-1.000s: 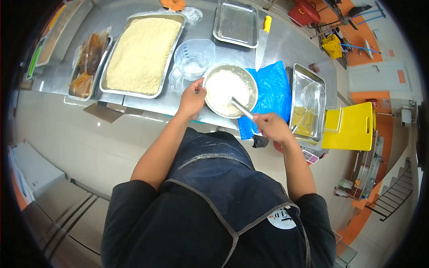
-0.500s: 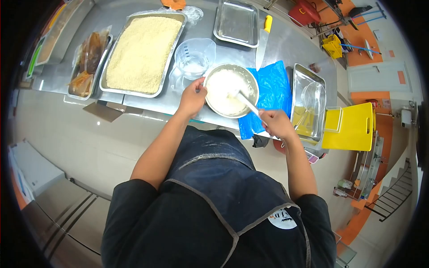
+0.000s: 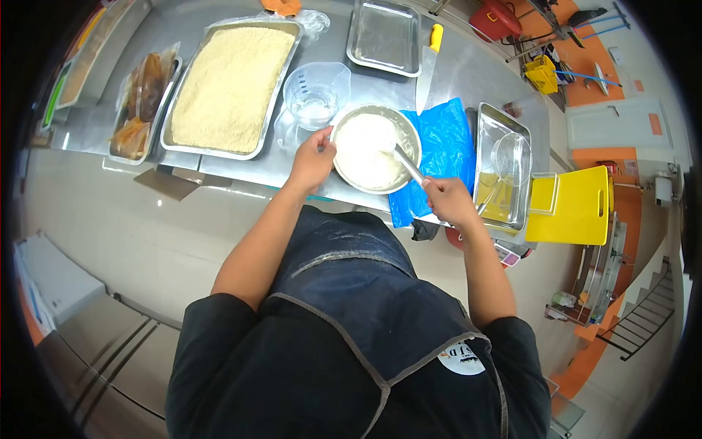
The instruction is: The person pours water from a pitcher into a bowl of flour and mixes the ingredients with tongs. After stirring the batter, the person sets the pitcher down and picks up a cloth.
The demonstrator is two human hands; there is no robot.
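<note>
A round metal mixing bowl (image 3: 341,173) holds a thick, smooth white mixture (image 3: 365,150) and stands near the counter's front edge. My left hand (image 3: 315,159) is closed on the bowl's left rim, thumb and fingers pinching it. My right hand (image 3: 449,199) grips the long handle of a metal utensil (image 3: 411,165), which slants down into the bowl. Its head is sunk in the mixture, so its kind is hidden. Under the bowl's right side lies a crumpled blue plastic bag (image 3: 442,146). A clear measuring jug (image 3: 316,94) stands just behind the bowl, to the left.
A large tray of pale yellow crumbs (image 3: 232,88) sits left. Beyond it is a tray of bagged brown food (image 3: 144,95). A metal tray (image 3: 385,38) and a yellow-handled knife (image 3: 426,77) lie behind. At right, a tray (image 3: 482,128) holds a round wire tool; a yellow board (image 3: 570,208) stands past it.
The utensil's head has moved a little right and deeper into the mixture, and its handle has tilted. My left hand stays on the rim. The whole view has shifted slightly.
</note>
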